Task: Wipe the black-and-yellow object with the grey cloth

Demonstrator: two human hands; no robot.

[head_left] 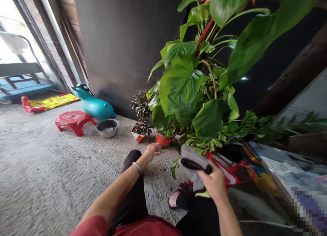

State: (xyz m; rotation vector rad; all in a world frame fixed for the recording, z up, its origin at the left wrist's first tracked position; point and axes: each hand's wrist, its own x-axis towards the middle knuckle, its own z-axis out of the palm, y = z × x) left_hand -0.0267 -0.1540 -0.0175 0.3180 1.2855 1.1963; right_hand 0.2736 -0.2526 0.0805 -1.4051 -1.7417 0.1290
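Observation:
My right hand (213, 177) is closed around a folded grey cloth (191, 154) with a black part showing across it. It is held above my right knee, in front of the large leafy plant (182, 80). My left hand (152, 150), with a bracelet on the wrist, reaches forward over my left knee. Its fingers are stretched out and slightly blurred, holding nothing, close to the orange-red flower pot (165, 139). I cannot tell whether they touch the pot. Beside that stands a small dark-leaved plant (141, 108) in a white and orange pot (138, 135).
A red plastic stool (74, 121), a grey metal basin (107, 128) and a teal inflatable animal toy (98, 104) sit at left. Beyond lie a yellow and red mat (52, 101) and a blue trolley (28, 84). A red plastic basket (230, 173) stands at right by stacked items.

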